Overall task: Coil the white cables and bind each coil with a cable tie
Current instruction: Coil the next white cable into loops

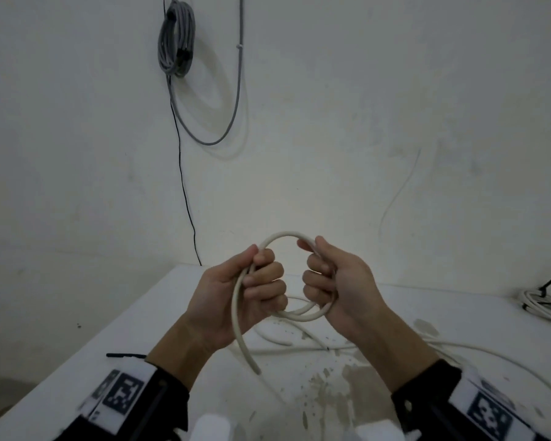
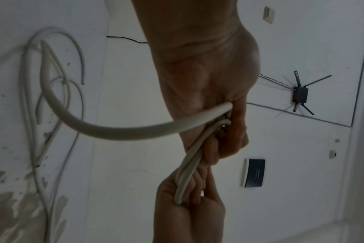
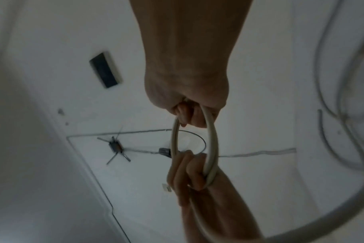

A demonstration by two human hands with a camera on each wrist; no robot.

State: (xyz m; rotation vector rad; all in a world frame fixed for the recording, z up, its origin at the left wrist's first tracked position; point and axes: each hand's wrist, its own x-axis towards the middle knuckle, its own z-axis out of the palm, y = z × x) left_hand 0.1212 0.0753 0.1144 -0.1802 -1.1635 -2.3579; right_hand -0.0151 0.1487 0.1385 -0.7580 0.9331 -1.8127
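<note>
A thick white cable (image 1: 282,234) forms a small coil held in the air above the white table (image 1: 147,316). My left hand (image 1: 252,291) grips the coil's left side, fingers curled round the strands; the free cable end (image 1: 255,368) hangs below that palm. My right hand (image 1: 325,281) grips the coil's right side. In the left wrist view the cable (image 2: 123,131) curves out of the left hand (image 2: 222,131). In the right wrist view the coil (image 3: 212,141) spans between the right hand (image 3: 189,108) and the left hand's fingers (image 3: 189,171). A black cable tie (image 1: 126,355) lies by the left wrist.
More white cable (image 1: 458,348) trails loose across the stained table to the right. A bound white coil (image 1: 543,305) with a black tie sits at the far right edge. A grey cable bundle (image 1: 176,39) hangs on the wall behind.
</note>
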